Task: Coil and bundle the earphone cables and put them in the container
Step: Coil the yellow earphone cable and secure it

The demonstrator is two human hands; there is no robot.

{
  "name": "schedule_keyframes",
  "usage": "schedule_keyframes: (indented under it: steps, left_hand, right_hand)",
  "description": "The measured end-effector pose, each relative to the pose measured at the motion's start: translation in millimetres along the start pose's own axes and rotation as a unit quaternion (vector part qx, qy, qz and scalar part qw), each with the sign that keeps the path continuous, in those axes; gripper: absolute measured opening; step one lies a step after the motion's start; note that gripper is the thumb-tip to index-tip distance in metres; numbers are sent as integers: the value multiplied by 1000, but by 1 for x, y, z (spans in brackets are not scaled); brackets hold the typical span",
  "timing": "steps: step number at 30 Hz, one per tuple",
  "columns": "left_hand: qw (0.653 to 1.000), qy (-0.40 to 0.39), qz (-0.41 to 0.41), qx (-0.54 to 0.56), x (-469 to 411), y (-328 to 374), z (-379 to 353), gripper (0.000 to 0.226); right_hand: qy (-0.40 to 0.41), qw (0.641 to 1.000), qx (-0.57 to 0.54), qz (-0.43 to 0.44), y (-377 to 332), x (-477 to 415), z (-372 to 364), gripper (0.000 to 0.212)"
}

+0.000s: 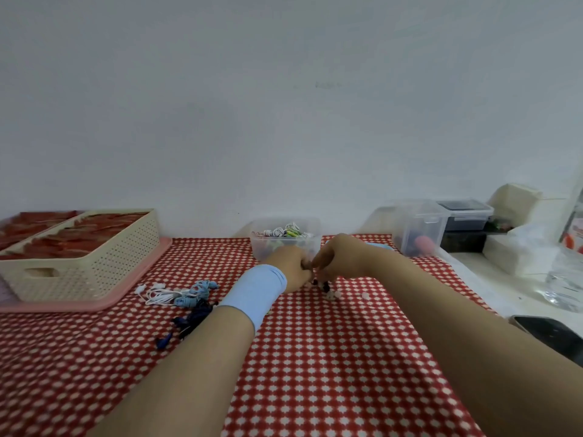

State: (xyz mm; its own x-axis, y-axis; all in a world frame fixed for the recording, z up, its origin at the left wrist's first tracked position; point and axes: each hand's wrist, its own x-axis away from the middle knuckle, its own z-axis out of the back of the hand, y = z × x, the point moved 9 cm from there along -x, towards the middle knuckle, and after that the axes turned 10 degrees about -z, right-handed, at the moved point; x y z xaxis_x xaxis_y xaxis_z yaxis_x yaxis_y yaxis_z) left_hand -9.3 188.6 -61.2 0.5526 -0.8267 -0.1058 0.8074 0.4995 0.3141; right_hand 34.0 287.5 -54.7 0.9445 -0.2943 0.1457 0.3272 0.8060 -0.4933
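Head view, surroundings: a tabletop (331, 357) under a red cloth with white dots, set against a plain pale wall.
Far left corner: a cream basket (104, 266) with a handle slot, standing on a pink tray (126, 294).
Far right: a clear lidded box (419, 228), with a dark lidded box (465, 216) just behind it.
Right edge: a dark phone (549, 335) lying flat, and a clear bottle (568, 272) farther back.
In the way: both forearms reach across the middle of the tabletop, and the hands hide the lower front of the container.
Container: a clear tub (268, 250) at the middle of the far edge, just behind the hands, with coiled bundles (284, 231) piled to its rim.
Left hand (291, 268): it wears a light blue wristband (255, 294); its grip is closed, fingertips pinching the cable.
Right hand (339, 257): fingers curled, tips meeting those of the left hand, grip pinching the same cable.
Held cable (326, 290): dark and pale pink, hanging from the fingertips to the cloth, in front of the container.
Loose earphones: three tangles lie left of the left forearm: one white (157, 294), one light blue (195, 293) touching it, one dark blue (194, 320) nearer the front edge.
Counts: two hands, one held cable, three loose tangles, one container. The bundles inside are too small to count.
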Motion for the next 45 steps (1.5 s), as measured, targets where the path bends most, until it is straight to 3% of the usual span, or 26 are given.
schedule_keyframes:
  steps: [6,9,12,15,21,26,29,32,34,37,40,45]
  left_hand:
    - [999,-22,-22,40,9,9,-6,18]
    - [995,-63,-52,57,12,24,-21,35]
    - [995,-67,-64,36,10,27,-26,30]
    - [998,-22,-36,51,10,17,-14,22]
    - [997,61,9,47,23,-19,30,33]
    - [997,49,42,39,38,-47,39,26]
    - [998,25,39,38,46,-52,38,21]
    - [997,-51,48,15,56,-61,29,19]
    - [994,-90,61,3,64,-70,24,21]
    - [993,-89,70,-7,73,-81,22,21]
    - [994,-77,80,11,79,-86,22,24]
    - [992,-26,68,104,81,-82,29,28]
  right_hand:
    - [25,998,41,-46,15,6,20,6]
    - [-48,981,115,-147,46,19,11,28]
    - [-83,976,93,-181,63,26,0,27]
    - [-54,986,49,-147,58,22,2,11]
    - [63,997,1,-43,14,14,17,15]
    - [94,995,-33,-3,-13,5,13,18]
    - [89,995,-26,25,-36,3,1,17]
    - [56,996,-6,62,-60,1,-19,17]
    - [-18,996,25,81,-72,2,-40,22]
    - [-135,984,74,94,-84,5,-73,42]
    - [-119,985,74,98,-88,0,-82,47]
    - [-70,994,-31,77,-82,-6,-69,31]
